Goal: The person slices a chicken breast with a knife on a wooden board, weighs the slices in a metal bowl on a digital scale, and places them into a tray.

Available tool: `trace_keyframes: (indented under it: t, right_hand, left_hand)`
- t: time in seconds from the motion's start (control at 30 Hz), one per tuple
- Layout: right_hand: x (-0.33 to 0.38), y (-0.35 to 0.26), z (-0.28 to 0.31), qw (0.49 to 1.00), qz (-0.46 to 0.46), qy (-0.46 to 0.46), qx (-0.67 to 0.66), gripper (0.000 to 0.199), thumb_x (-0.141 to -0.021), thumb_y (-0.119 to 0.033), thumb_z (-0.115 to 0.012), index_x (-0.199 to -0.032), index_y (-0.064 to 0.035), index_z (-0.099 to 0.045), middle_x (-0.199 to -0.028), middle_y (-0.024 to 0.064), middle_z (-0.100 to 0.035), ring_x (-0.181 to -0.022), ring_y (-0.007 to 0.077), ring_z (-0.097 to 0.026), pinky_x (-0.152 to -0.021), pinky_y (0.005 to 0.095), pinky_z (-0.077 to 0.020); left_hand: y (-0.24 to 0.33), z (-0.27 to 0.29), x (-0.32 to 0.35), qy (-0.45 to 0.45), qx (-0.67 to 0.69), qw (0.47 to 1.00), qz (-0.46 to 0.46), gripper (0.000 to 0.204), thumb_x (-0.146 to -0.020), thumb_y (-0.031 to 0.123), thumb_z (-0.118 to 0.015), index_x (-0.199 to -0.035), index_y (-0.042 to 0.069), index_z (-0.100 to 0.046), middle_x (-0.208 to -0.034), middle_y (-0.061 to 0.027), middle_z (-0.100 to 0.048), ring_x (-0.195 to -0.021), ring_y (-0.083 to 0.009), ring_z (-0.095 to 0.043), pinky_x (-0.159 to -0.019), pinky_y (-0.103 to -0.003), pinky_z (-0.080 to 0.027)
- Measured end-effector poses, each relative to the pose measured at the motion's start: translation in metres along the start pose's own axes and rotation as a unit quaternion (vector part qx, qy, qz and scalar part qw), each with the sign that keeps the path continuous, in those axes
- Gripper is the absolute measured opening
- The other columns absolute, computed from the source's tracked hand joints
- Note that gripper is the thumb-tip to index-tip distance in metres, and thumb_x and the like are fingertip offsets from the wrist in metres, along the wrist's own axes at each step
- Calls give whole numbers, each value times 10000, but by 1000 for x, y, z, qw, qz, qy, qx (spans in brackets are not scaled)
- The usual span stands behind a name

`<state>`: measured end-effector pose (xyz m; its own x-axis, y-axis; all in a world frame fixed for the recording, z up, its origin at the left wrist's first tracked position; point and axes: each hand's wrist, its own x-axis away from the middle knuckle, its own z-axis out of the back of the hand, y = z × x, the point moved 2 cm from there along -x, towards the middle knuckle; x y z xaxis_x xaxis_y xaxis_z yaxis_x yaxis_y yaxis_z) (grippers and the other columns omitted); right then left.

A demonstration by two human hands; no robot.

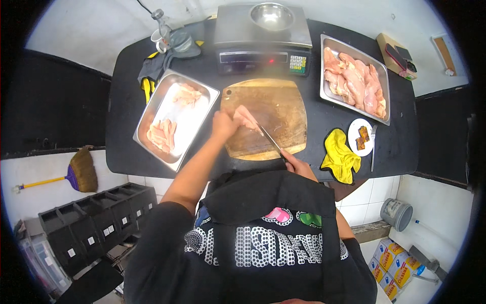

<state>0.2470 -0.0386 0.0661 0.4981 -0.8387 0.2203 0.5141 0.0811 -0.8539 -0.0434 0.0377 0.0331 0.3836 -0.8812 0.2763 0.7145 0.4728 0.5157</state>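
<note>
A piece of raw chicken [246, 118] is shown lying on the wooden cutting board [273, 104] at the middle of the black desk [126, 101], pinned at its near-left end by the left hand [224, 124], whose fingers are closed down upon it. A knife [271, 140] is held in the right hand [298, 164], which is wrapped around the handle at the near edge of the board. The blade is directed up and to the left, its tip meeting the meat just beside the left fingers. The long axis of the piece is seen to run from upper left to lower right, roughly in line with the blade; the left hand is therefore the nearer one, and the right is set back toward the body. To the left of the board, a steel tray [152, 109] holding cut strips is placed; to the right, a second steel tray [326, 66] of whole pieces. Behind the board a scale [263, 55] carrying a metal bowl [272, 16] is positioned. A yellow cloth [340, 158] and a small white plate [354, 133] are found at the right near edge.
</note>
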Motion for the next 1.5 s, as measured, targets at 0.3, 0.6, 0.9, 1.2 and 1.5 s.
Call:
trace_keyframes:
  t: [0.3, 0.6, 0.9, 1.2, 1.5]
  right_hand:
    - [-27, 13, 1, 997, 17, 41, 63, 494, -873, -44, -521, -1344, -188, -480, -894, 278, -615, -855, 429, -607, -734, 459, -476]
    - [-33, 9, -19, 1000, -8, 2, -12, 517, -879, -51, -520, -1365, -221, -464, -934, 267, -623, -878, 426, -609, -748, 441, -485]
    - [-37, 5, -12, 998, 4, 12, 58, 518, -873, -56, -518, -1356, -238, -477, -822, 236, -596, -754, 397, -601, -691, 428, -477]
    - [-54, 20, -21, 996, 66, 18, 62, 513, -851, -55, -532, -1332, -233, -509, -772, 234, -587, -710, 394, -596, -667, 442, -475]
    - [-76, 16, -25, 995, 75, -13, 67, 464, -864, -94, -534, -1310, -222, -526, -806, 248, -610, -750, 408, -609, -678, 466, -486]
  left_hand:
    - [-6, -14, -6, 67, 93, 993, -22, 359, -692, 166, -767, -981, 49, -590, -968, -192, -609, -932, -368, -588, -805, -425, -476]
    - [-5, -18, 19, 44, -5, 954, -298, 286, -698, 94, -718, -976, 143, -672, -1040, -128, -518, -1021, -328, -492, -890, -407, -433]
    - [-12, -20, 12, 58, 72, 958, -272, 194, -714, 103, -718, -902, 128, -678, -1030, -133, -542, -1031, -330, -498, -903, -417, -429]
    - [-9, -19, 3, 85, 71, 987, -121, 217, -708, 115, -719, -905, 71, -641, -989, -150, -549, -966, -335, -553, -859, -396, -466]
    - [-11, -15, 2, 62, 97, 992, -58, 275, -712, 173, -719, -940, 54, -622, -996, -164, -575, -918, -328, -593, -822, -382, -487]
